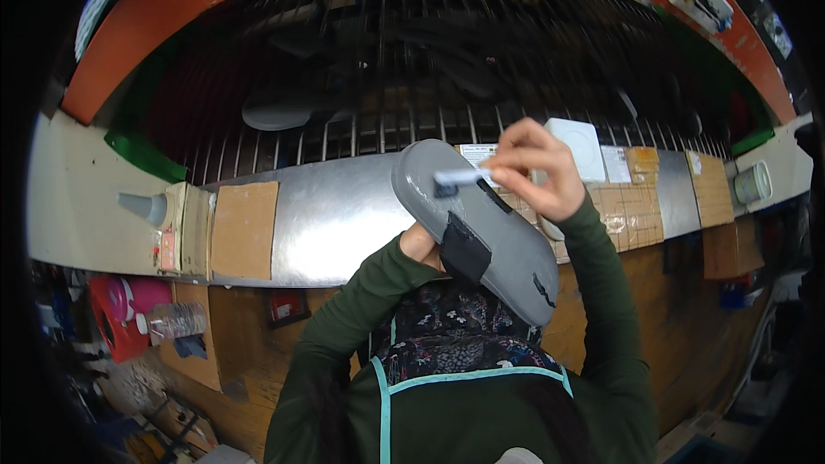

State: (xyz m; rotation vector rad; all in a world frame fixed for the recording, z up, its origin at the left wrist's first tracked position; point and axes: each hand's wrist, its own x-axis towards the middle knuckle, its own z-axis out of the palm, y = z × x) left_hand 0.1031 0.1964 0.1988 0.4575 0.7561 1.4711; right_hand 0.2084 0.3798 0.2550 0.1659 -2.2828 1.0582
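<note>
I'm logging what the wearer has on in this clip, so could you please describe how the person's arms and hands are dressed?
Both arms wear long, dark green sleeves that reach the wrists. The left hand and right hand are bare: no gloves, and no rings or watch that I can make out. A dark patterned apron with light teal trim covers the chest between the arms.

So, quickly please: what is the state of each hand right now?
Left hand: mostly hidden behind the grey shoe sole, closed on it from underneath.
Right hand: closed, fingers pinching a small brush against the sole.
</note>
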